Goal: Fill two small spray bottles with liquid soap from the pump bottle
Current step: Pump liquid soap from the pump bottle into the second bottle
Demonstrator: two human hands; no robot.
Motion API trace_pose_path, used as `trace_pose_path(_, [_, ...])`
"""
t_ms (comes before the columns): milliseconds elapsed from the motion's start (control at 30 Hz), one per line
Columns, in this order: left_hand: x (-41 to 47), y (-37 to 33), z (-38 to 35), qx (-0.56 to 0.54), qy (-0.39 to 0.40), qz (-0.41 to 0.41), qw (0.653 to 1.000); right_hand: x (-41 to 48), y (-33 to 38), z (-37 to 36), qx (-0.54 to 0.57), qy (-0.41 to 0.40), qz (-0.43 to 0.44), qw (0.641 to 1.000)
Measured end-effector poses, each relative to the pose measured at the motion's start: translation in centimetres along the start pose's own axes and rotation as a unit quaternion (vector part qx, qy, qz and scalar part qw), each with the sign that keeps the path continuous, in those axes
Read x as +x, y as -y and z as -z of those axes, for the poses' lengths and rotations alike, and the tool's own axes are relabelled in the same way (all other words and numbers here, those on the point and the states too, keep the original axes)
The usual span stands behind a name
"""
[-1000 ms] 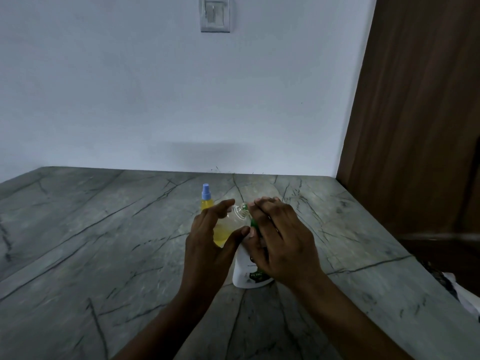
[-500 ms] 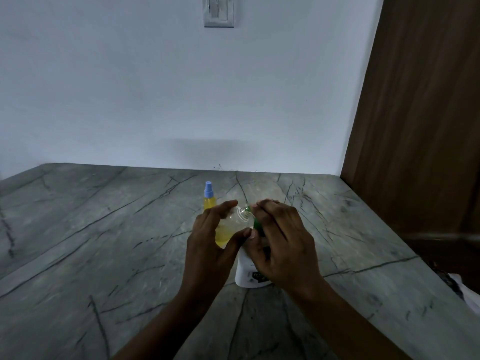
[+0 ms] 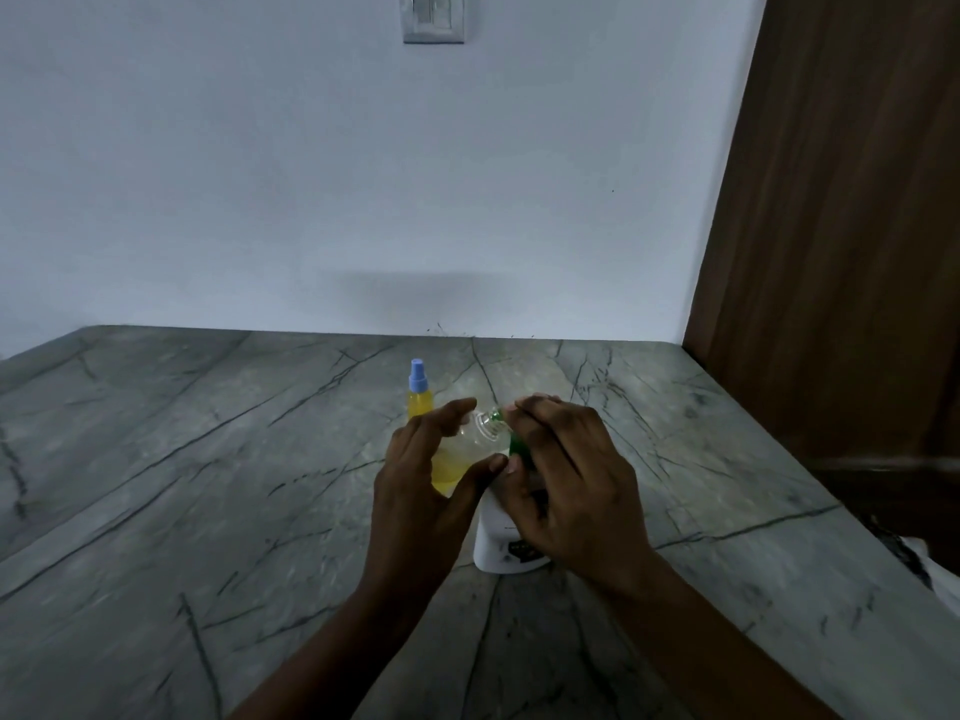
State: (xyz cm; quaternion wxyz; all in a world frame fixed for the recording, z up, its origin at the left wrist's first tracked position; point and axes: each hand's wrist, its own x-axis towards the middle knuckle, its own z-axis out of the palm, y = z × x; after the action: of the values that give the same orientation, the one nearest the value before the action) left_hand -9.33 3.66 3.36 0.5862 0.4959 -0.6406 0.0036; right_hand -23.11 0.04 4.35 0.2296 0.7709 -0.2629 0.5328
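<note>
While the left hand [image 3: 421,491] grips it, the clear bottle [image 3: 460,452] tilts.

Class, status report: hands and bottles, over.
Left hand holds uncapped spray bottle, part full. Right hand curled over pump bottle. Capped bottle stands behind, not obstructing.

Head-worn wide view, facing forward-down, close over countertop [image 3: 182,485], seemingly motion-blurred.
</note>
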Motion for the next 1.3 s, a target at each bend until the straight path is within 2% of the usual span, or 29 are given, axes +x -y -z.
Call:
trace_pose_path(367, [0.3,-0.4,0.0,-0.011,-0.013,0.001,1.0,0.1,-0.5,0.0,-0.006,-0.003,0.03,1.0])
trace_pose_path(733, [0.1,-0.2,-0.2,-0.01,0.0,0.007,1.0,-0.2,-0.2,-0.4,0.005,-0.004,-0.005,1.0])
trace_pose_path(1000, [-0.3,0.8,-0.4,0.02,0.006,0.008,1.0,-1.0,-0.2,-1.1,0.019,-0.005,-0.008,1.0])
trace_pose_path(1300, [0.0,0.4,-0.3,0.0,-0.001,0.008,1.0,-0.2,-0.4,-0.6,0.002,0.005,-0.004,1.0])
